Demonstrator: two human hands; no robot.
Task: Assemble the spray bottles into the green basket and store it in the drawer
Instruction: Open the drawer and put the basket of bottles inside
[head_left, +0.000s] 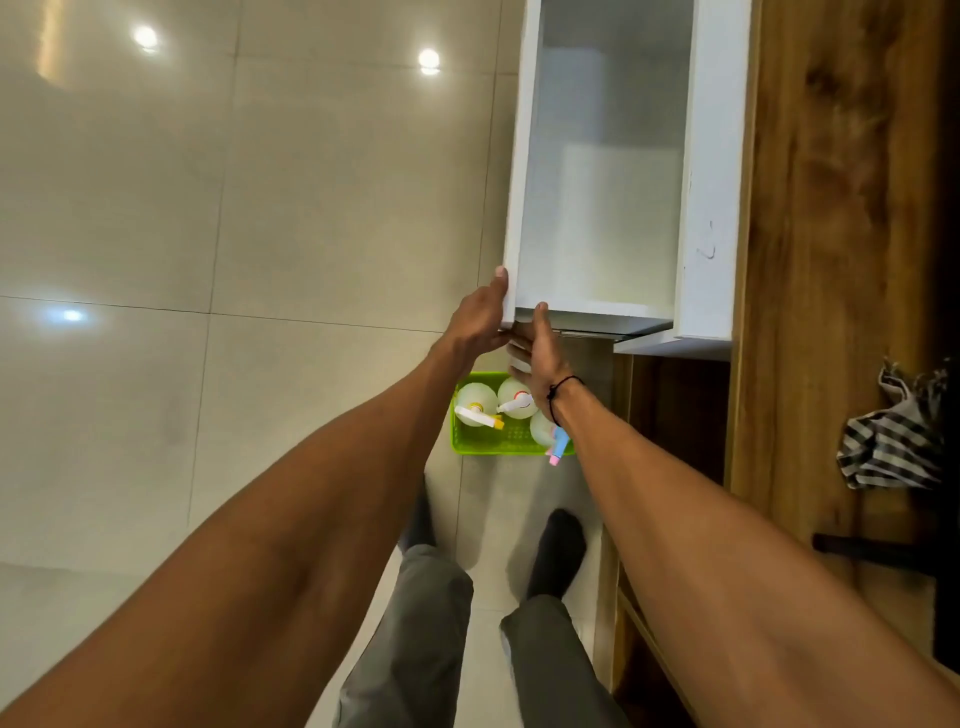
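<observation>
A white drawer (711, 182) stands pulled out from the wooden cabinet, its inside bare. My left hand (480, 317) grips the drawer's near front corner, thumb on the outer face. My right hand (537, 353) holds the same corner from below, thumb on the near rim. Beneath my hands, on the floor, sits the green basket (485, 441) with three clear spray bottles standing in it: one with a white and yellow trigger (475, 402), one with a white and red trigger (511, 397), and one with a blue and pink trigger (543, 428), partly hidden by my right wrist.
The wooden cabinet top (841, 260) runs along the right, with a checked cloth (893, 447) lying on it. Glossy tile floor (234, 234) spreads to the left. My legs and dark-socked feet (556, 551) stand just behind the basket.
</observation>
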